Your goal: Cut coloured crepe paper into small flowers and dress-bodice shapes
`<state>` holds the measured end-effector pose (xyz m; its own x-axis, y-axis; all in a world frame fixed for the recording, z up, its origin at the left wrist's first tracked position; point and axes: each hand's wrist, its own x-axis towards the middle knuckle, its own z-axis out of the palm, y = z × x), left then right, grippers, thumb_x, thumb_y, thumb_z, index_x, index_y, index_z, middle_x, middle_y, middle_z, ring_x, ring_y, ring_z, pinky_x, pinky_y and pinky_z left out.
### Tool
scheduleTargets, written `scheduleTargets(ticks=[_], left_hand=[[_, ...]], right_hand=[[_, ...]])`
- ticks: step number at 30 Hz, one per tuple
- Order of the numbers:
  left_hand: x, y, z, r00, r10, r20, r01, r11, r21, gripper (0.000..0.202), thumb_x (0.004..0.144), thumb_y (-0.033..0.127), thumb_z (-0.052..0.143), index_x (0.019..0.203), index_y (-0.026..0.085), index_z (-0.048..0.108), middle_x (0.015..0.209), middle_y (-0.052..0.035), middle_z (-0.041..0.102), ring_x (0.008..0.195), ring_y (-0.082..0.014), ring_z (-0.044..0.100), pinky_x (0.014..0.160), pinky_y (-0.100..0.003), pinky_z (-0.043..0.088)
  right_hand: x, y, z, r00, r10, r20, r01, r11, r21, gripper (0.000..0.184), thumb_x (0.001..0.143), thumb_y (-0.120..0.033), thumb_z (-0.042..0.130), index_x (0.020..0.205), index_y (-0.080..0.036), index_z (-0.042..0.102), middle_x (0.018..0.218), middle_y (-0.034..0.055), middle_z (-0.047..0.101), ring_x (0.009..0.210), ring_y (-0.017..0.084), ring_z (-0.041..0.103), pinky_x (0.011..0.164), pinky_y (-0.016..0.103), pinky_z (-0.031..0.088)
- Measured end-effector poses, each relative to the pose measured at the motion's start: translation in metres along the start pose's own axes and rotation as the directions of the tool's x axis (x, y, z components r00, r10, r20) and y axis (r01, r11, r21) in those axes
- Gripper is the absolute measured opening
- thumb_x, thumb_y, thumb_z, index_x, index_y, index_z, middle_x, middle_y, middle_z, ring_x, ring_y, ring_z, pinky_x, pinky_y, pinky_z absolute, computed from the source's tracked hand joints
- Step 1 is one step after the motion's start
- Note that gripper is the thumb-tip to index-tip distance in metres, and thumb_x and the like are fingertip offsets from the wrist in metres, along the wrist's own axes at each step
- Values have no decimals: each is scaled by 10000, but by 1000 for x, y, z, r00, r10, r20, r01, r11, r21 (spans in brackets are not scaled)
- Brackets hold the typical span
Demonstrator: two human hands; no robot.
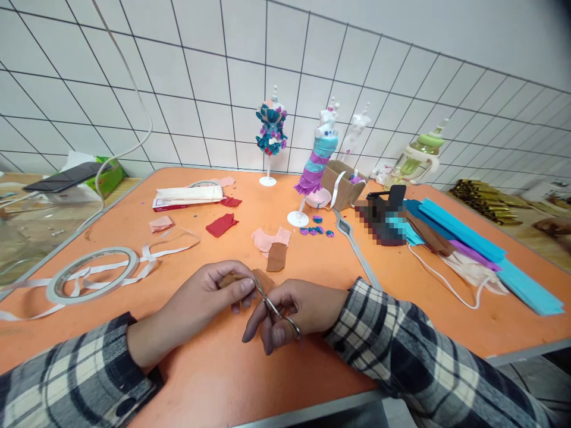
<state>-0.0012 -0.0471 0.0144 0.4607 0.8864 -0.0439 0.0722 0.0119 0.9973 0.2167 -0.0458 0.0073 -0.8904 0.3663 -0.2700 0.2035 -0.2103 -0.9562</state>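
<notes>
My left hand [223,288] pinches a small piece of brown crepe paper [264,279], mostly hidden behind the fingers. In my right hand [292,312] is a pair of small metal scissors [273,307], the thumb through a handle loop. The blades reach up to the paper beside my left thumb; whether they touch it I cannot tell. Just beyond the hands lie another brown paper piece [277,257] and pale pink paper scraps [263,239]. Red paper pieces [222,224] rest farther back to the left.
A roll of double-sided tape [93,274] with loose strips lies left. Dress forms stand at the back, one in teal and purple [271,128], one in blue and purple [319,157]. Folded coloured paper [464,229] and a blurred black object [379,220] lie right, below a bottle [417,157].
</notes>
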Motion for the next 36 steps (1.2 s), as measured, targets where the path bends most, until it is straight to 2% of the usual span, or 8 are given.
scheduleTargets(ticks=[5,11,14,18,21,24,29,36], left_hand=[[0,1,0,999,47,-19,-47,999,19,294,735,483,805,751,195,746,703,-25,705,588,-131,578,581,-233,484],[1,2,2,998,46,43,-48,998,41,216,814,441,740,813,230,788,865,-52,763,832,-206,679,785,-294,526],[2,0,0,999,35,14,-36,996,78,146,789,364,765,730,230,761,798,-29,749,786,-195,671,758,-284,524],[3,0,0,999,5,37,-8,996,92,161,761,346,774,678,217,726,736,-21,728,724,-193,657,705,-280,524],[2,4,1,999,29,-25,-26,992,122,138,742,363,788,795,238,762,817,-28,747,798,-217,666,756,-293,530],[1,5,1,995,34,-97,-20,990,142,275,720,377,803,972,268,782,913,-41,761,873,-240,666,789,-303,527],[2,3,1,998,9,66,-17,991,130,199,780,401,741,714,214,763,701,-24,711,673,-178,626,659,-257,497],[4,4,0,997,27,76,-39,986,165,182,758,369,753,668,213,726,644,4,679,608,-149,582,608,-236,460]], right_hand=[[0,0,0,999,-36,14,36,999,37,712,641,-641,779,1122,-126,676,835,22,631,720,94,559,609,188,452],[1,0,0,999,-40,37,37,996,83,732,631,-628,796,1137,-114,671,831,22,606,740,109,565,637,216,509],[0,-2,-1,999,-4,54,1,998,70,765,619,-654,785,1147,-113,667,824,21,600,748,112,557,624,209,500],[-3,-5,-2,999,0,38,0,1000,5,660,693,-606,769,1137,-125,683,820,12,616,720,90,540,623,191,445],[-4,-6,-4,999,-34,-1,34,999,-34,600,716,-575,769,1110,-127,700,810,5,633,674,72,512,601,186,405],[-4,-4,-4,997,-69,-22,68,997,-40,593,714,-571,771,1095,-121,706,795,3,645,654,71,511,603,195,399],[-4,-3,-2,998,-66,13,66,998,-2,604,709,-570,772,1097,-113,698,771,-5,637,678,79,533,629,202,409],[-6,-3,-3,999,-31,-27,30,999,-41,526,723,-530,787,1050,-124,718,782,-9,648,632,59,494,571,177,382]])
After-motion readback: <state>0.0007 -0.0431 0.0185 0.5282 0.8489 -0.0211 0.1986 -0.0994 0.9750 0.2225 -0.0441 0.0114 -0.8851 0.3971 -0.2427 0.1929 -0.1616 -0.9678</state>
